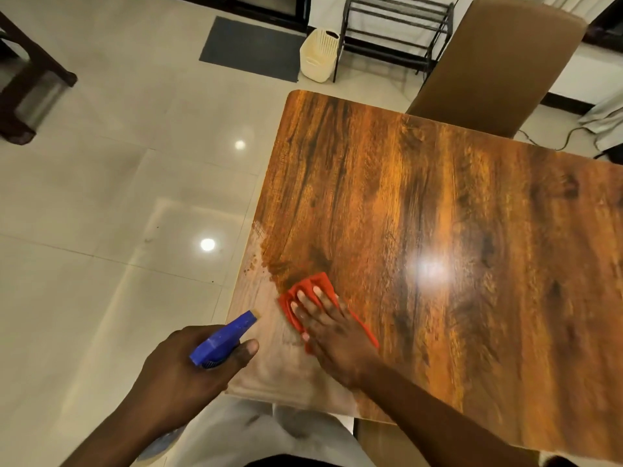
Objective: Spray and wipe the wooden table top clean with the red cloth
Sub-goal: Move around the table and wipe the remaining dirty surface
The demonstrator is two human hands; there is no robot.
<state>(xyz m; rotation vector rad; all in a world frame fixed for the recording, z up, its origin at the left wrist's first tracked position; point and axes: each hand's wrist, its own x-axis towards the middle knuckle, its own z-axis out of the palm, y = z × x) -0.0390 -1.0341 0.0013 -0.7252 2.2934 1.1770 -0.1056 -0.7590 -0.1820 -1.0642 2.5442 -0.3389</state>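
Observation:
The wooden table top (455,230) fills the right half of the view, glossy with dark grain. Its near-left corner looks pale and hazy with a wet film. My right hand (332,326) lies flat, fingers spread, pressing the folded red cloth (303,291) onto the table near that corner. My left hand (188,358) grips a spray bottle by its blue trigger head (224,338), nozzle pointing at the table's left edge. The bottle's body is mostly hidden below my hand.
A brown chair (499,62) stands at the table's far side. On the tiled floor (101,197) sit a cream plastic basket (318,55), a dark mat (253,47) and a black metal rack (397,32). Dark wooden furniture (27,79) stands far left.

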